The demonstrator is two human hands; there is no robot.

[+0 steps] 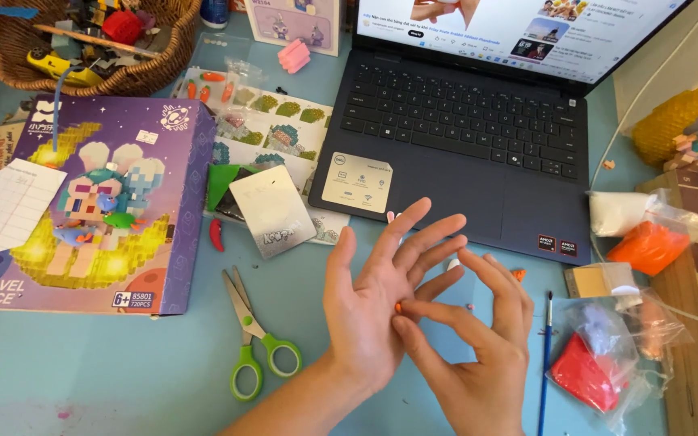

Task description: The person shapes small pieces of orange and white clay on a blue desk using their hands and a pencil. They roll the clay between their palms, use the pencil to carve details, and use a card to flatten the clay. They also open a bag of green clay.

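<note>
Light blue desk [107, 379] carries everything. Biggest item: dark laptop [478, 129] at top centre-right, lid up, screen on. Next, purple building-block kit box [82, 206] on the left w/ a white sheet on its corner, then wicker basket [123, 56] of odds & ends top left. Printed sheets w/ small bagged parts sit btwn box and laptop, a silver foil pouch [272, 211] on top of them. Right edge: plastic bags of clay, orange [648, 246] and red [585, 373]. Green-handled scissors [252, 343] lie closed just left of the hands; thin blue paintbrush [544, 367] just right of them.

Left hand [373, 311] is held palm up above the desk, fingers spread wide. Right hand [478, 355] comes in from the right, thumb and forefinger tips pressed onto a tiny orange clay bit [398, 308] sitting on the left palm near the finger bases.

Step in hand, as I read it: working/rolling that little bit against the palm. Next move prob needs a light, tight pinch so the bit isn't squashed or dropped.

In the way: little. Laptop front edge sits just behind the fingertips, a few clay crumbs [519, 274] lie on the desk near the right hand
</note>
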